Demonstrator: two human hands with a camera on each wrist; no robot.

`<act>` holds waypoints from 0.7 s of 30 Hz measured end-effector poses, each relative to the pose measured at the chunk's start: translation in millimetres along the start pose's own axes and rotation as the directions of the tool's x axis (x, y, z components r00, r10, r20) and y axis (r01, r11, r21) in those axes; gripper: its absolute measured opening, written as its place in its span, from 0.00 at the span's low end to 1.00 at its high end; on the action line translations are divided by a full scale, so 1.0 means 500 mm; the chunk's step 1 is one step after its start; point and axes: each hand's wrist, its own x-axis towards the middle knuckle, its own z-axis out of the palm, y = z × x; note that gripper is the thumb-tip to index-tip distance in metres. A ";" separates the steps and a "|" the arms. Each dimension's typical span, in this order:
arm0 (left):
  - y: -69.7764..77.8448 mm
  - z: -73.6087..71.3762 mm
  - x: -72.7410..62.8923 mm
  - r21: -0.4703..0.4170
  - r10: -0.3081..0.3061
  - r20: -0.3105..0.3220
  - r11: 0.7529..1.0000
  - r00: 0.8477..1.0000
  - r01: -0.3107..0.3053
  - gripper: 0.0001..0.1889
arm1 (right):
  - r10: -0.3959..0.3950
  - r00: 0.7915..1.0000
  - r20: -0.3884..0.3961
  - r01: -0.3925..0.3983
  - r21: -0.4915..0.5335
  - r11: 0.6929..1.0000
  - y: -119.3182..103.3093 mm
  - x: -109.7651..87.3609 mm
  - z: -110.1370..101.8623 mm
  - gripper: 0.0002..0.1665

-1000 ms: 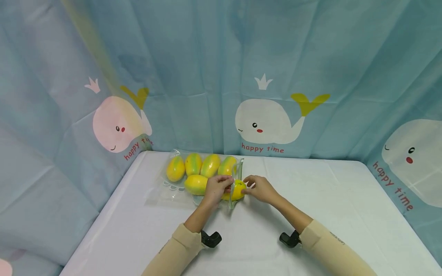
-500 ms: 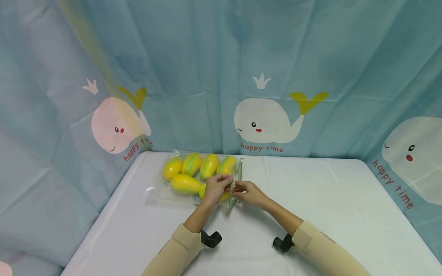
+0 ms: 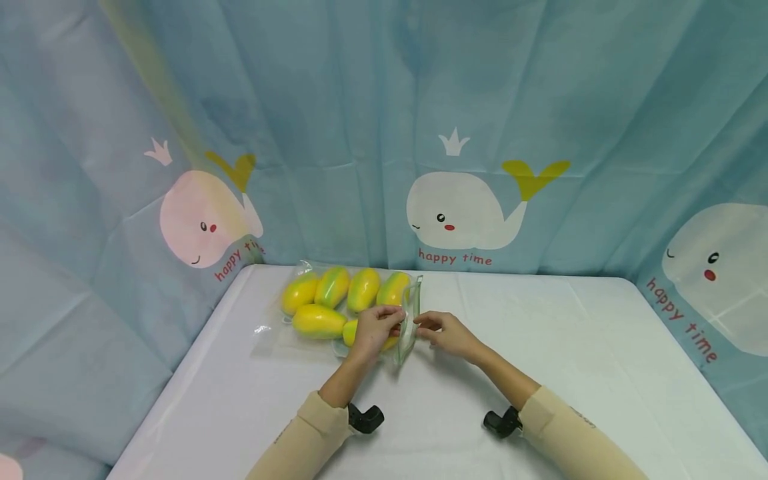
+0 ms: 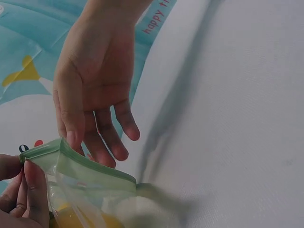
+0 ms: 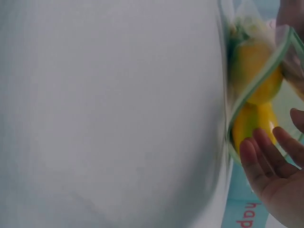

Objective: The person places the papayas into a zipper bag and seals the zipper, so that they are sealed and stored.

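A clear zip bag (image 3: 418,293) with a green-edged mouth lies toward the back of the table, its mouth facing right. Inside are several yellow, green-streaked mangoes (image 3: 318,322), some partly behind my left hand. My left hand (image 3: 373,329) pinches the bag's rim between thumb and fingers, as the left wrist view also shows, holding the mouth apart. Just right of the mouth is my right hand (image 3: 449,335), fingers slightly bent, nothing in them. In the right wrist view its fingertips overlap the green rim (image 5: 259,78), in front of a mango (image 5: 254,123).
A white cloth covers the table (image 3: 570,373). Behind it and at both sides hangs a blue curtain (image 3: 336,133) with printed whales. Each wrist carries a black camera mount, one left (image 3: 366,419) and one right (image 3: 502,423).
My right hand pushed a mango through the bag's mouth, then drew back to the right without it. The mangoes inside shifted left. My left hand stayed on the rim.
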 end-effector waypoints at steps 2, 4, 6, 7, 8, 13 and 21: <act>-0.006 0.000 0.003 0.007 0.008 -0.001 1.000 1.000 -0.008 0.16 | 0.009 1.000 0.010 -0.009 0.008 1.000 -0.007 -0.006 -0.010 0.19; -0.025 0.000 0.016 0.008 0.022 -0.003 1.000 1.000 -0.022 0.15 | 0.015 1.000 0.026 -0.015 0.002 1.000 -0.008 -0.007 -0.017 0.20; -0.047 0.000 0.032 0.019 0.036 -0.006 0.999 0.999 -0.036 0.15 | 0.019 0.999 0.046 -0.018 -0.007 1.000 -0.008 -0.007 -0.024 0.20; -0.056 0.000 0.039 0.025 0.038 -0.009 0.999 0.999 -0.038 0.15 | 0.022 0.998 0.054 -0.022 -0.009 1.000 -0.007 -0.006 -0.027 0.21; -0.065 0.001 0.045 0.030 0.040 -0.012 0.999 0.999 -0.040 0.14 | 0.026 0.998 0.056 -0.025 -0.012 1.000 -0.007 -0.005 -0.029 0.21; -0.065 0.002 0.040 0.052 0.038 -0.022 0.998 0.999 -0.036 0.14 | 0.048 0.998 0.047 -0.046 -0.044 0.998 0.002 0.008 -0.047 0.23; -0.064 0.003 0.032 0.070 0.044 -0.034 0.997 0.998 -0.041 0.11 | 0.159 0.986 0.057 -0.157 -0.033 0.987 0.010 0.029 -0.067 0.25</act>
